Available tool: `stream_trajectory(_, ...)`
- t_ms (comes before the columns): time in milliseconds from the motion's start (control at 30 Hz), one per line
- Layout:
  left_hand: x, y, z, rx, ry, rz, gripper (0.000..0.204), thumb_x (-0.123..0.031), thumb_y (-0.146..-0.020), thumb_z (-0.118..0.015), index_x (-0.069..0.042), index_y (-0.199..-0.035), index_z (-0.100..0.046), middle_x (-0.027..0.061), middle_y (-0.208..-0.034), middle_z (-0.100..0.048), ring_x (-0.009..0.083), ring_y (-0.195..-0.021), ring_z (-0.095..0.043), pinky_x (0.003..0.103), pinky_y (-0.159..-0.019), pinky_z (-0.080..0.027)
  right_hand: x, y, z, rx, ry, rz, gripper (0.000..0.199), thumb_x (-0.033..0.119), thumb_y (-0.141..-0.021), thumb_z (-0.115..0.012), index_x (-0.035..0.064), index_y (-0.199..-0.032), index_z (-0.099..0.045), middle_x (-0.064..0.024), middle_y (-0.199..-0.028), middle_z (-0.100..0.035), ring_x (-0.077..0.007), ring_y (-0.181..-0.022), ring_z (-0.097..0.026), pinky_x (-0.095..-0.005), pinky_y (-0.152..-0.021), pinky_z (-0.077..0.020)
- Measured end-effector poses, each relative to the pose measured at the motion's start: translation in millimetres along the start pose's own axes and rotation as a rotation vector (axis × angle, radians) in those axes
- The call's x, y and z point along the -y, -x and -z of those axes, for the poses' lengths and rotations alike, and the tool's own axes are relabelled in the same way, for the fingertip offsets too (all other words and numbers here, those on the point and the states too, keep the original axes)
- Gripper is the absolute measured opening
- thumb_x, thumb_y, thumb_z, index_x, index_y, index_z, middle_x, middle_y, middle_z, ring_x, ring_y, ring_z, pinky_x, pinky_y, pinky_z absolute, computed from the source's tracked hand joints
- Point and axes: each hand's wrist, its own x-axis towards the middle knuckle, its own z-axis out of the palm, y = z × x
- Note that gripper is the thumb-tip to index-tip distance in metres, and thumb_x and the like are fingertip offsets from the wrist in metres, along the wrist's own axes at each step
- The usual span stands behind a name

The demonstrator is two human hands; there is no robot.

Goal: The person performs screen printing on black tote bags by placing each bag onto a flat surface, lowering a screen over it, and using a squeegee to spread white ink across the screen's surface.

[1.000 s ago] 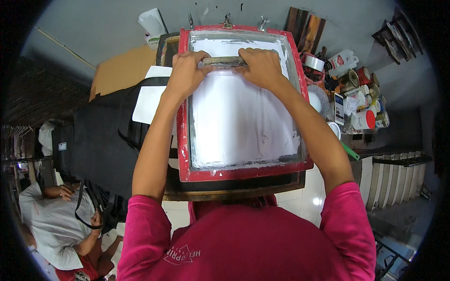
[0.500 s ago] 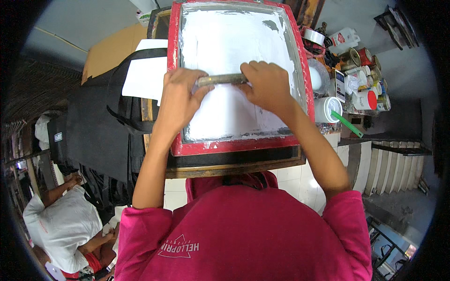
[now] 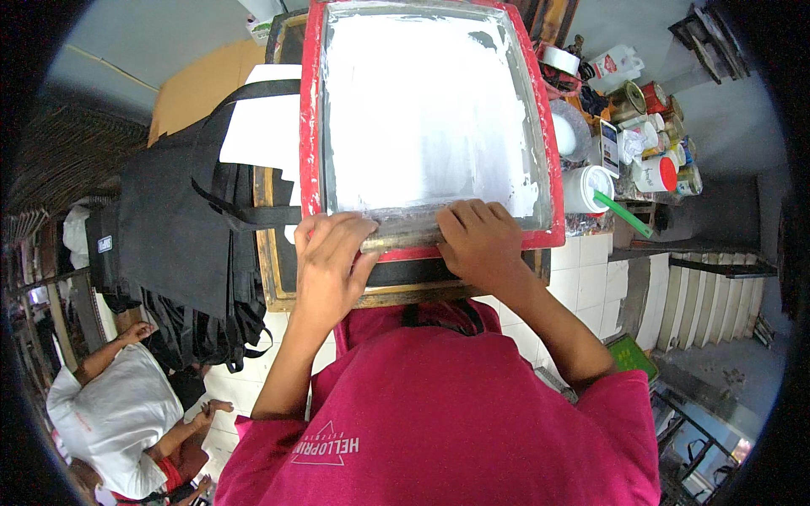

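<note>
A screen printing frame [image 3: 310, 126] with red edges lies before me, its mesh [image 3: 422, 110] coated with white ink. Both hands grip a worn squeegee [image 3: 403, 238] near the frame's front edge. My left hand [image 3: 331, 257] wraps the squeegee's left end, thumb on the near side. At the other end, my right hand [image 3: 483, 243] is closed round it with bent fingers. The squeegee's blade edge is hard to make out. Under the frame sits a black board with a wooden rim [image 3: 405, 297].
Black fabric bags [image 3: 177, 202] are piled at the left, beside white paper [image 3: 261, 126]. To the right stand a white tub [image 3: 582, 192] with a green spatula [image 3: 623, 212], a phone [image 3: 609, 148] and several paint cans [image 3: 629, 103]. Another person [image 3: 118, 413] sits at lower left.
Both hands have drawn the squeegee toward me, from the middle of the mesh to the front edge of the frame. The white ink behind it looks smoother.
</note>
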Motion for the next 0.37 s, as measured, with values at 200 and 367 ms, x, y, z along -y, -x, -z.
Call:
stream_trajectory(200, 24.4, 34.2, -23.0, -0.09, -0.166, 0.096, 0.108, -0.047, -0.069, -0.089, -0.006, -0.155, -0.039, 0.0203, -0.16, -0.04, 0.0352, -0.153, -0.032, 0.058, -0.124, -0.011, 3.3, 7.8, -1.4, -0.126, 0.01, 0.035, 0.021, 0.014, -0.075, -0.069, 0.0097, -0.094, -0.062, -0.0064, -0.091, -0.064, -0.0236, -0.089, -0.066, -0.0388, -0.079, -0.0521)
stream_trajectory(367, 47.5, 44.5, -17.1, -0.391, -0.204, -0.083, 0.124, -0.064, -0.071, -0.084, -0.015, -0.165, -0.02, 0.0182, -0.165, -0.034, 0.0432, -0.154, -0.026, 0.063, -0.124, 0.0, -5.7, 7.9, 31.4, -0.149, -0.147, 0.049, 0.051, 0.017, -0.06, -0.079, 0.0099, -0.109, -0.066, -0.011, -0.114, -0.07, -0.0284, -0.105, -0.069, -0.0403, -0.089, -0.0516)
